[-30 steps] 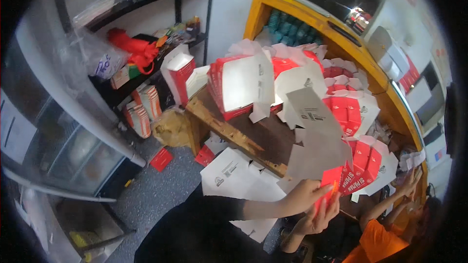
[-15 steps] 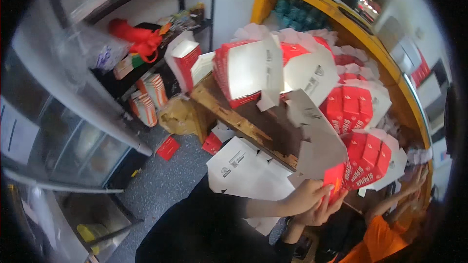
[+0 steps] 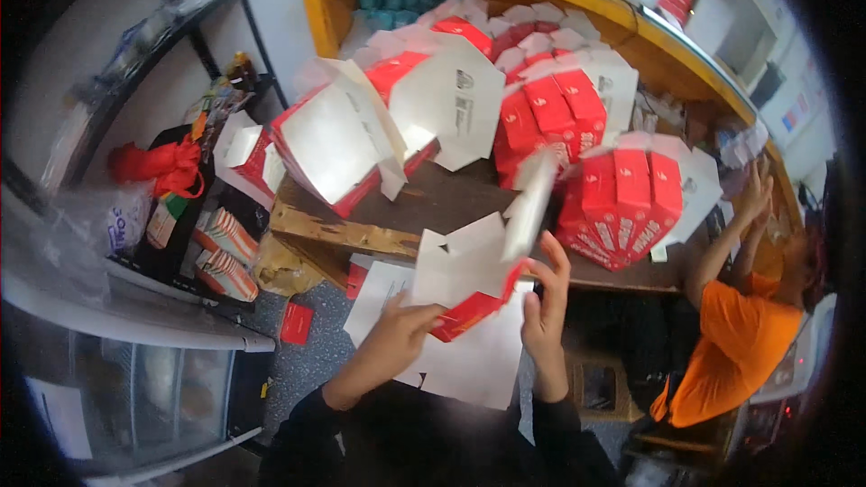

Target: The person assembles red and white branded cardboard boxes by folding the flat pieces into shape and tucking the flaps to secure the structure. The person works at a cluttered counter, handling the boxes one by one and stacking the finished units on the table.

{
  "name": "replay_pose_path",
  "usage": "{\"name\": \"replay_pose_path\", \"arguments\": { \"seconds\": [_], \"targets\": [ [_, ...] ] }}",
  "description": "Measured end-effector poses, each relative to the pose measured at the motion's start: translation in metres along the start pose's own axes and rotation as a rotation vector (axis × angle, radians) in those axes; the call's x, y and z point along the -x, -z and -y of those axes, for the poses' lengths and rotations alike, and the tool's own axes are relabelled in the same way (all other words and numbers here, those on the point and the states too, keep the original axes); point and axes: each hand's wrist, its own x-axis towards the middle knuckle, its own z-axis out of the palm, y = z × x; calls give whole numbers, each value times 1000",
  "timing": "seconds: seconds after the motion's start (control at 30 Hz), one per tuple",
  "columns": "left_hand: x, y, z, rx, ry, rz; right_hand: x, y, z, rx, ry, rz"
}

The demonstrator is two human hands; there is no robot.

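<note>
A red and white cardboard carton [image 3: 469, 278], partly unfolded with its flaps standing up, hangs between my hands above the floor. My left hand [image 3: 397, 334] grips its lower left corner. My right hand [image 3: 546, 307] presses its right side with fingers spread along the edge. Just beyond it stands a wooden table [image 3: 361, 230] piled with folded red and white cartons [image 3: 577, 117].
A large open carton [image 3: 338, 144] leans at the table's left end. Flat white carton blanks [image 3: 478, 361] lie on the grey floor below. A person in an orange shirt [image 3: 731, 352] sits at the right. Black shelves [image 3: 171, 162] with goods stand at the left.
The view has swung right and closer to the table. My hands have brought the carton up in front of me, and its flaps have opened out.
</note>
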Motion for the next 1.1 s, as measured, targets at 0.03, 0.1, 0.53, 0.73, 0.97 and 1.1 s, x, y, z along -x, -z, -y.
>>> {"name": "replay_pose_path", "arguments": {
  "seconds": [0.03,0.1,0.53,0.73,0.97,1.1],
  "targets": [
    [4,-2,3,-17,45,-34,-3,0,-2,20,59,38],
    [5,-7,13,-71,19,-132,-6,-2,1,72,99,98],
    [-16,-4,-6,-112,239,-141,-25,-17,15,281,66,291],
    [-23,-11,0,-338,-135,-347,-12,-23,12,218,130,414],
    [-14,-5,-30,291,197,-458,-13,-2,29,169,208,326],
    [-19,8,-41,580,36,6,6,-20,3,-7,210,223]
  ]
}}
